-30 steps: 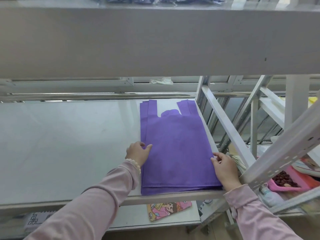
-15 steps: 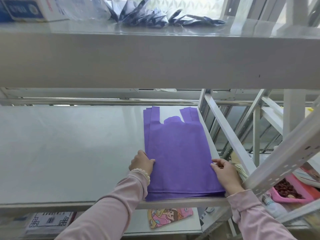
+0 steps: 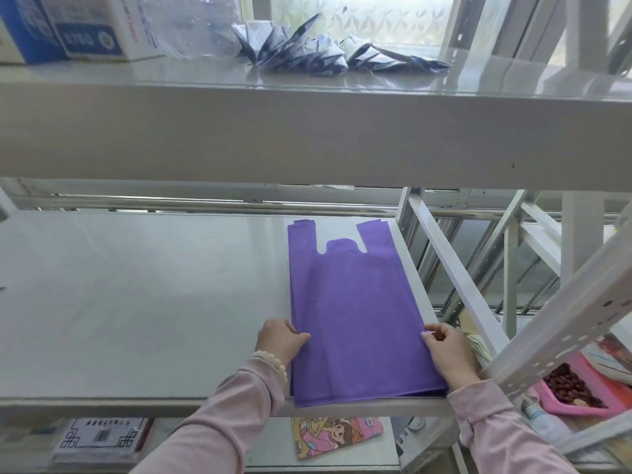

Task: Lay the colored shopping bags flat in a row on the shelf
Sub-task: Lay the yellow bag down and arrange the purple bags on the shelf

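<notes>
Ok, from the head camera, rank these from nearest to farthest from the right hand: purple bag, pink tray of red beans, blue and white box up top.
1. purple bag: touching the right hand, on its left.
2. pink tray: lower right, beyond the shelf post.
3. blue and white box: top shelf, far left.

Blue-and-white carton (image 3: pixel 68 27), upper left of frame: cut by top and left edges, print too blurred to read. Purple bag stack (image 3: pixel 355 313): layer count not resolvable; lower left edge hidden under left hand (image 3: pixel 278 340), lower right edge under right hand (image 3: pixel 449 352). Cartoon-print pouch (image 3: pixel 337 436), bottom centre: top hidden by middle shelf (image 3: pixel 136 295) front lip. Pink tray (image 3: pixel 578 395), lower right: partly behind a perforated strut.
</notes>
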